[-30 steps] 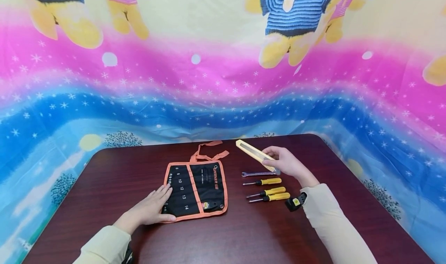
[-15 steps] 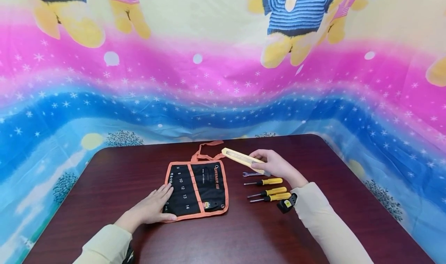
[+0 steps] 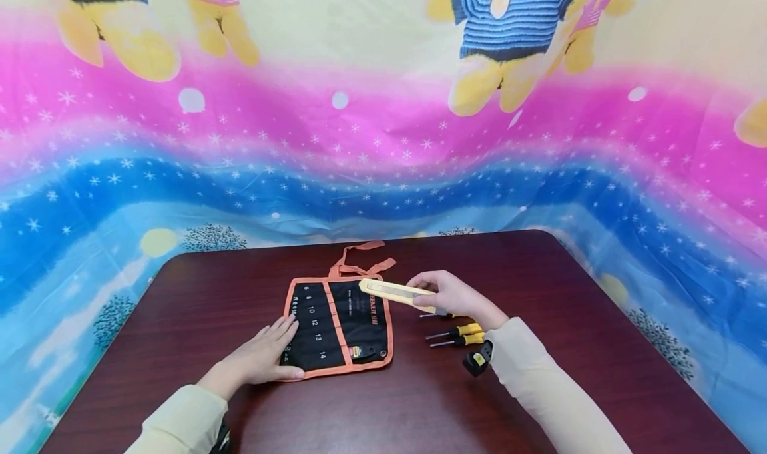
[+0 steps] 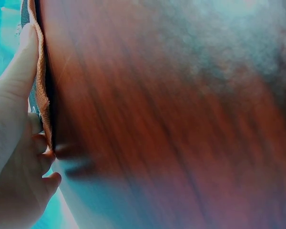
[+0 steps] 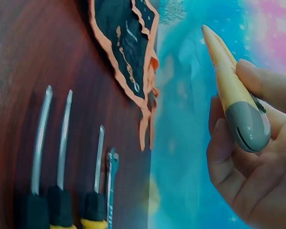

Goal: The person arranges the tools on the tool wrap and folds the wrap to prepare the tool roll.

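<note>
My right hand (image 3: 452, 295) pinches a yellow utility knife (image 3: 392, 292) between thumb and fingers. Its far tip overlaps the upper right part of a black tool pouch (image 3: 365, 321) with orange trim. In the right wrist view, the knife's grey end (image 5: 248, 125) points back toward the palm. My left hand (image 3: 260, 354) rests on the pouch's left side, fingers extended; in the left wrist view, the thumb (image 4: 21, 62) lies against the orange edge. A row of printed sizes runs down the pouch's left section, and a small black item with a yellow label (image 3: 359, 353) shows in the lower right.
Below and beside my right hand lie yellow-and-black screwdrivers (image 3: 472, 338), partly covered by it. A wrench (image 5: 112, 174) lies next to them in the right wrist view. Orange ties (image 3: 353, 269) trail behind the pouch. The dark red table (image 3: 335, 421) meets a patterned curtain (image 3: 299, 134) at the back.
My right hand has carried the utility knife left and toward me, from above the wrench to over the pouch's right side. The left hand stays put on the pouch.
</note>
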Motion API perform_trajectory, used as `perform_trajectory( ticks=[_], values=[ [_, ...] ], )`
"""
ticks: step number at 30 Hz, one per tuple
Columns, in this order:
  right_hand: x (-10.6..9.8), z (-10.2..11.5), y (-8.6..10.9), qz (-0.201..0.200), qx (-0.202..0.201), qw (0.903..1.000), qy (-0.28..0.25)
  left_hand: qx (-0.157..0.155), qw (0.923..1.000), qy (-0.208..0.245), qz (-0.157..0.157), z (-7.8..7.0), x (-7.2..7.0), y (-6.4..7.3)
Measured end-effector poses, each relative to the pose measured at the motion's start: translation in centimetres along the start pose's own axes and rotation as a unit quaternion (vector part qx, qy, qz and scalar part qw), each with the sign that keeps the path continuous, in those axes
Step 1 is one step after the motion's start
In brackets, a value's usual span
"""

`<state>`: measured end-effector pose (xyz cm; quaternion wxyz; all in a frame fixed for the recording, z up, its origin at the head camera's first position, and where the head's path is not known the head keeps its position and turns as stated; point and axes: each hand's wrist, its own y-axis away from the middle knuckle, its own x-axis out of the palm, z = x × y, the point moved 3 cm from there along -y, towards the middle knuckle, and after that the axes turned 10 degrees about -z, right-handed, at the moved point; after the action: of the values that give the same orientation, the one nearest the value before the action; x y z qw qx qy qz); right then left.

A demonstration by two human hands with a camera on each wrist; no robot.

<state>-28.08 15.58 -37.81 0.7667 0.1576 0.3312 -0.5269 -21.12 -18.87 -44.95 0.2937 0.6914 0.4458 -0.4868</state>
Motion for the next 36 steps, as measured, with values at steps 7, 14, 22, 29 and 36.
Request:
perform_trajectory(
  ticks=[7, 14, 22, 29, 36],
  values=[
    [1.9, 0.2, -0.1, 0.026, -0.01, 0.9996, 0.007, -0.007, 1.0, 0.004, 0.002, 0.0, 0.0, 0.0],
    [3.4, 0.4, 0.1, 0.047, -0.01, 0.9988, 0.005, -0.003, 1.0, 0.002, 0.001, 0.1, 0.1, 0.0],
    [4.5, -0.1, 0.2, 0.073, -0.007, 0.9972, 0.016, -0.004, 1.0, 0.003, 0.001, -0.1, 0.0, 0.1],
    [5.0, 0.1, 0.3, 0.095, -0.012, 0.9953, 0.012, -0.007, 1.0, 0.001, 0.002, -0.1, 0.1, 0.1],
    [5.1, 0.2, 0.1, 0.107, 0.011, 0.9941, -0.009, -0.005, 1.0, -0.001, 0.001, 0.0, 0.1, 0.0]
  ],
)
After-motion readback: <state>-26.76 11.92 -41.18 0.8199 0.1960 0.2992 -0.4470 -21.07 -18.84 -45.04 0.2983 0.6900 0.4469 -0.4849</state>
